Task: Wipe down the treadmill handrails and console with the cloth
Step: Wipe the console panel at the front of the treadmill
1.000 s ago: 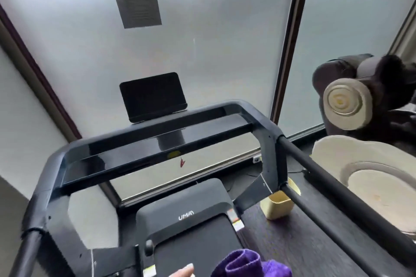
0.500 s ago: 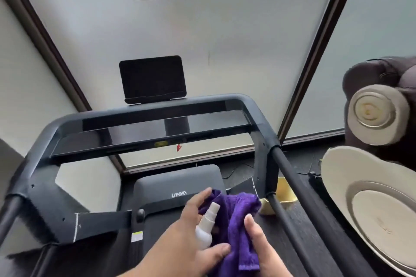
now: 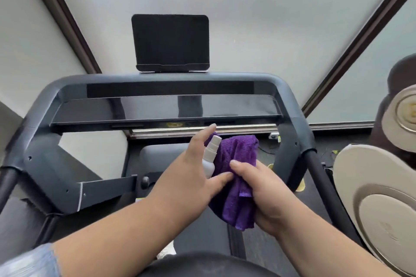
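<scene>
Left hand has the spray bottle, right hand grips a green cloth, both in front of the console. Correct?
Not quite: the cloth is purple, not green, as the head view shows. The rest holds: the left hand holds the spray bottle, the right hand grips the cloth, both in front of the console.

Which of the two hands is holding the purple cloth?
The right hand grips the purple cloth. The left hand holds a small white spray bottle instead, its nozzle against the cloth.

No legible text, label or brand anywhere.
</scene>
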